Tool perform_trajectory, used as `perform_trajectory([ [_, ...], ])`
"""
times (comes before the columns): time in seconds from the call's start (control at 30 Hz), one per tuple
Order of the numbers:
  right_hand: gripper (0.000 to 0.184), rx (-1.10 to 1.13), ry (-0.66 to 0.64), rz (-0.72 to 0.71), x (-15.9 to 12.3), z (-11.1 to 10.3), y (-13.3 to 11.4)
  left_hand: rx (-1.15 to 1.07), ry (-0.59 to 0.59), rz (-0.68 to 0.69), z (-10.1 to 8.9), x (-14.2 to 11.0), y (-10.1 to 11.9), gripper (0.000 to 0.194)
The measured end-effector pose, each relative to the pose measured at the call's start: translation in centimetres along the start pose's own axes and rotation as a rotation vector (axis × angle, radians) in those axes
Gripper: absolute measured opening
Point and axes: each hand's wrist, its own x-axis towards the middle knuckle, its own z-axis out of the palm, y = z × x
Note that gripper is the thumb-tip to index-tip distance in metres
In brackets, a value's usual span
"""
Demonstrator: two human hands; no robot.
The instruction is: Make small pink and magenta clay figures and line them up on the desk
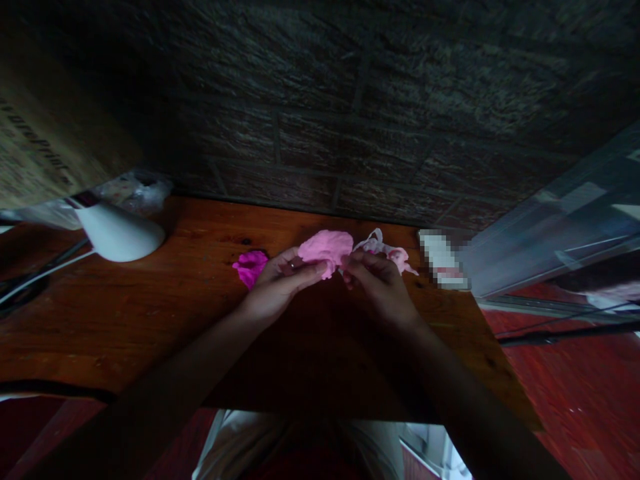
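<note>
A flat, rounded light-pink piece [326,247], soft-looking like clay or cloth, is held above the wooden table. My left hand [276,283] is closed on its left and lower edge, thumb on top. At its lower right edge, the fingers of my right hand [377,281] pinch together and appear to grip the same piece; the fingertips are dim. A crumpled magenta piece [251,268] lies on the table just left of my left hand. Behind my right hand, whitish and pale-pink scraps [397,257] are partly hidden.
The wooden table [200,233] meets a dark brick wall [320,153]. A white cone-shaped lamp-like object [123,233] with a cable stands left, near clear plastic wrapping [143,193]. A blurred-out white box-like item [444,259] lies right, beside a glassy panel [555,213].
</note>
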Motion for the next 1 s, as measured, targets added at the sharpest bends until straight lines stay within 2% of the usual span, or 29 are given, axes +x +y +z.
perform_trajectory([
  [0.17, 0.025, 0.066, 0.037, 0.018, 0.09, 0.09, 0.14, 0.036, 0.004, 0.054, -0.06, 0.11, -0.25, 0.031],
  [0.27, 0.028, 0.129, 0.042, 0.038, 0.18, 0.18, 0.25, 0.061, 0.008, 0.055, -0.13, 0.16, -0.32, 0.031],
  [0.4, 0.028, 0.094, 0.044, 0.023, 0.23, 0.13, 0.31, 0.082, 0.022, 0.061, -0.18, 0.16, -0.37, 0.030],
  [0.73, 0.029, 0.179, 0.013, 0.085, 0.25, 0.56, 0.60, 0.101, -0.009, 0.089, -0.48, 0.18, -0.53, 0.026],
  [1.0, 0.024, 0.202, -0.038, 0.100, 0.40, 0.26, 0.75, 0.121, -0.018, 0.047, -0.58, 0.06, -0.57, 0.026],
])
